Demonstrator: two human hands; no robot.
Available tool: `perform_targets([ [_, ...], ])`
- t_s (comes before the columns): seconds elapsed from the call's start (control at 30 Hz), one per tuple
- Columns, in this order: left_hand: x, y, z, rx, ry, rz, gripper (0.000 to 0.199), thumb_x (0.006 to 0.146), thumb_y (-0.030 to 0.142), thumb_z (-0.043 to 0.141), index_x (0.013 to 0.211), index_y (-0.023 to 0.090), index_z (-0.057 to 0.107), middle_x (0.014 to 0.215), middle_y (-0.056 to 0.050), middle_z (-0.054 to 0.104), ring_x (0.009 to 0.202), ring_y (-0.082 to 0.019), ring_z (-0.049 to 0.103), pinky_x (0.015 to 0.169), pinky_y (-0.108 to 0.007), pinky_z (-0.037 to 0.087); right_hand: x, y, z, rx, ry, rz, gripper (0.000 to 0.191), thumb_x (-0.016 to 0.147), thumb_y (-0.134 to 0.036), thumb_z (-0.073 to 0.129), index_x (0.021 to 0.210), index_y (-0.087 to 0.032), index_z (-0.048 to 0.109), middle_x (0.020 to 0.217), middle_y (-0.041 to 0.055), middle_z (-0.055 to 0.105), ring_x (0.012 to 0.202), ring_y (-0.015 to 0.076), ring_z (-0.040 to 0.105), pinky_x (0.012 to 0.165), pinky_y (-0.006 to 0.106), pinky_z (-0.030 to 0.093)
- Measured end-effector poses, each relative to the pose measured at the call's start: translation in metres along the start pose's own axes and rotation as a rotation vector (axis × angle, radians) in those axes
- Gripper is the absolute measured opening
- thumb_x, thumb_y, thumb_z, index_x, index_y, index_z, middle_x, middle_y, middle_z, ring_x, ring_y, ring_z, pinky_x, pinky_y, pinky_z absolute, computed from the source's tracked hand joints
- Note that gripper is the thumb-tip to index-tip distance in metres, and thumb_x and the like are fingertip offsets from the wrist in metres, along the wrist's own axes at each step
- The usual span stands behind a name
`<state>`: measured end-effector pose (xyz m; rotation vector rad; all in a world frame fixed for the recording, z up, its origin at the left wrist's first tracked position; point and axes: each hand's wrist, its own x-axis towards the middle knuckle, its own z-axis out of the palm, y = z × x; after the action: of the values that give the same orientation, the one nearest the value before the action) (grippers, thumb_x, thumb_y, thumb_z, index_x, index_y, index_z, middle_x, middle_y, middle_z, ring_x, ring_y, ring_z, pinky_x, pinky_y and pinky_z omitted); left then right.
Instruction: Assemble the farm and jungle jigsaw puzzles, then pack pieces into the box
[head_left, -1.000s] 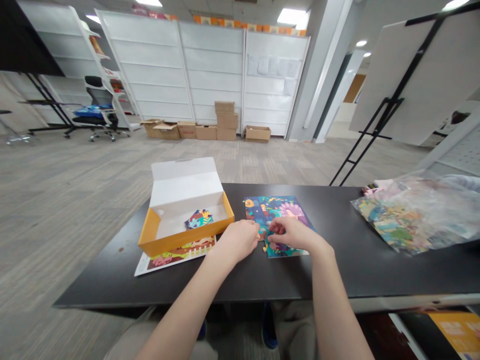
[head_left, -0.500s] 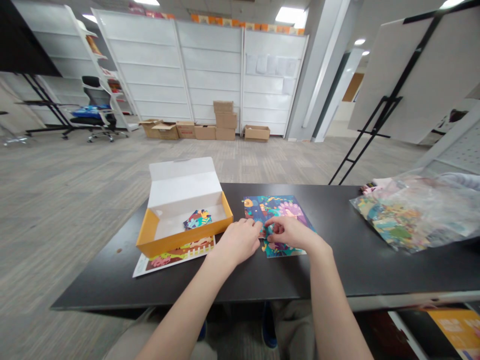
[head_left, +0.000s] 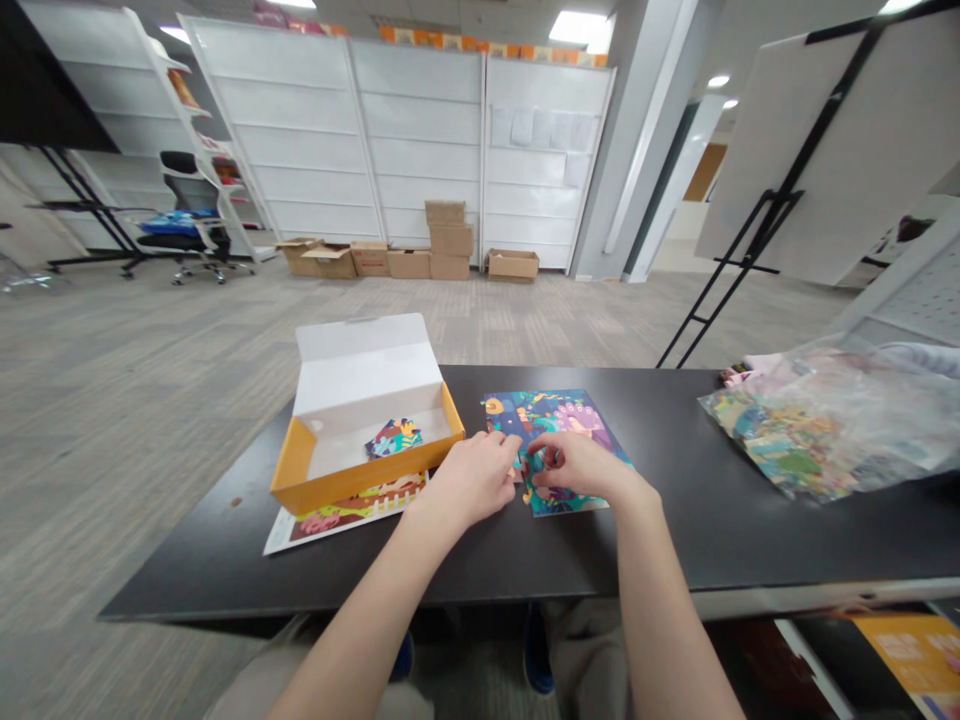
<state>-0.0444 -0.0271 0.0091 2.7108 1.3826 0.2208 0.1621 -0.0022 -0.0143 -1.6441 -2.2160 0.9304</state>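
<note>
A partly assembled jigsaw puzzle (head_left: 536, 401), dark blue and teal with a purple figure, lies flat on the black table. My left hand (head_left: 480, 470) is at its lower left edge, fingers bent and close together. A pinkish jigsaw piece (head_left: 518, 469) shows beside those fingertips; whether they grip it is hard to see. Over the lower part of the puzzle rests my right hand (head_left: 581, 468), with thumb and index finger curved and a gap between their tips. Left of my hands, a yellow box (head_left: 367, 492) with its white lid raised contains several loose puzzle pieces (head_left: 395, 438).
Under the box lies a colourful picture sheet (head_left: 352, 515). A clear plastic bag (head_left: 817, 430) of puzzle pieces sits on the right of the black table (head_left: 525, 570). Cardboard boxes (head_left: 450, 240) line the far wall, and a whiteboard stand (head_left: 750, 265) is beyond the table.
My left hand has shifted slightly left and its fingertips have lifted a little from the right hand. The gap between the two hands is a bit wider. The right hand is nearly still.
</note>
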Motion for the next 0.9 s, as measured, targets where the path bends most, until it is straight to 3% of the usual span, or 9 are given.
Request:
perform_targets([
  [0.07, -0.004, -0.004, -0.011, -0.08, 0.075, 0.007, 0.039, 0.085, 0.021, 0.056, 0.124, 0.018, 0.058, 0.122, -0.012, 0.067, 0.108, -0.026, 0.066, 0.093, -0.038, 0.054, -0.002, -0.002, -0.002, 0.004, 0.0, 0.005, 0.038, 0.071, -0.02, 0.075, 0.109, -0.019, 0.071, 0.077, -0.0023, 0.061, 0.065, 0.0127, 0.057, 0.06, 0.025, 0.041],
  [0.17, -0.014, -0.021, -0.035, -0.206, 0.281, 0.005, 0.039, 0.088, 0.026, 0.055, 0.126, 0.019, 0.058, 0.128, -0.01, 0.066, 0.112, -0.023, 0.065, 0.098, -0.035, 0.051, -0.005, -0.006, -0.004, -0.005, 0.02, 0.011, 0.037, 0.073, -0.023, 0.075, 0.109, -0.019, 0.072, 0.079, -0.0009, 0.062, 0.067, 0.0137, 0.058, 0.061, 0.026, 0.042],
  [0.3, -0.032, -0.064, -0.06, -0.24, 0.466, -0.212, 0.04, 0.092, 0.044, 0.051, 0.121, 0.019, 0.061, 0.122, -0.009, 0.069, 0.1, -0.022, 0.069, 0.091, -0.036, 0.054, -0.006, -0.009, -0.004, -0.017, 0.037, 0.022, 0.034, 0.073, -0.024, 0.076, 0.107, -0.02, 0.073, 0.08, -0.0003, 0.063, 0.069, 0.0142, 0.058, 0.062, 0.026, 0.042],
  [0.4, -0.043, -0.096, -0.059, -0.115, 0.34, -0.447, 0.039, 0.091, 0.045, 0.05, 0.115, 0.017, 0.064, 0.116, -0.011, 0.071, 0.096, -0.024, 0.07, 0.088, -0.036, 0.053, -0.005, -0.008, -0.002, -0.02, 0.032, 0.027, 0.034, 0.074, -0.025, 0.076, 0.108, -0.019, 0.072, 0.08, -0.0006, 0.062, 0.069, 0.0139, 0.058, 0.063, 0.026, 0.043],
  [0.53, -0.048, -0.118, -0.044, 0.0, 0.151, -0.499, 0.036, 0.09, 0.043, 0.051, 0.11, 0.017, 0.066, 0.109, -0.011, 0.074, 0.1, -0.026, 0.069, 0.086, -0.034, 0.052, -0.004, -0.005, -0.002, -0.04, 0.031, 0.006, 0.034, 0.076, -0.026, 0.075, 0.109, -0.019, 0.072, 0.08, -0.0008, 0.062, 0.068, 0.0141, 0.058, 0.064, 0.027, 0.043],
  [0.63, -0.047, -0.117, -0.041, 0.045, 0.055, -0.496, 0.033, 0.091, 0.041, 0.052, 0.108, 0.018, 0.068, 0.106, -0.01, 0.075, 0.099, -0.027, 0.069, 0.083, -0.035, 0.052, -0.004, -0.005, -0.002, -0.055, 0.033, 0.007, 0.034, 0.076, -0.026, 0.075, 0.109, -0.019, 0.072, 0.08, -0.0007, 0.063, 0.069, 0.0145, 0.059, 0.065, 0.027, 0.043],
  [0.73, -0.044, -0.101, -0.049, 0.087, 0.166, -0.471, 0.03, 0.092, 0.038, 0.053, 0.108, 0.017, 0.068, 0.112, -0.011, 0.073, 0.105, -0.03, 0.067, 0.087, -0.038, 0.052, -0.005, -0.007, -0.003, -0.054, 0.034, 0.012, 0.033, 0.076, -0.025, 0.075, 0.108, -0.019, 0.072, 0.08, -0.0005, 0.063, 0.07, 0.0148, 0.06, 0.066, 0.027, 0.044],
  [0.83, -0.036, -0.071, -0.054, -0.007, 0.359, -0.277, 0.025, 0.093, 0.033, 0.054, 0.109, 0.019, 0.066, 0.112, -0.009, 0.071, 0.109, -0.027, 0.065, 0.094, -0.039, 0.051, -0.005, -0.009, -0.003, -0.059, 0.04, 0.018, 0.037, 0.076, -0.026, 0.075, 0.113, -0.02, 0.07, 0.082, -0.0003, 0.064, 0.072, 0.0151, 0.061, 0.065, 0.027, 0.043],
  [0.9, -0.028, -0.046, -0.05, -0.134, 0.323, -0.071, 0.021, 0.095, 0.029, 0.055, 0.111, 0.02, 0.065, 0.112, -0.006, 0.071, 0.105, -0.021, 0.066, 0.094, -0.034, 0.051, -0.004, -0.01, -0.003, -0.067, 0.052, 0.03, 0.045, 0.077, -0.027, 0.075, 0.121, -0.019, 0.066, 0.081, -0.0007, 0.065, 0.071, 0.0152, 0.06, 0.065, 0.027, 0.042],
])
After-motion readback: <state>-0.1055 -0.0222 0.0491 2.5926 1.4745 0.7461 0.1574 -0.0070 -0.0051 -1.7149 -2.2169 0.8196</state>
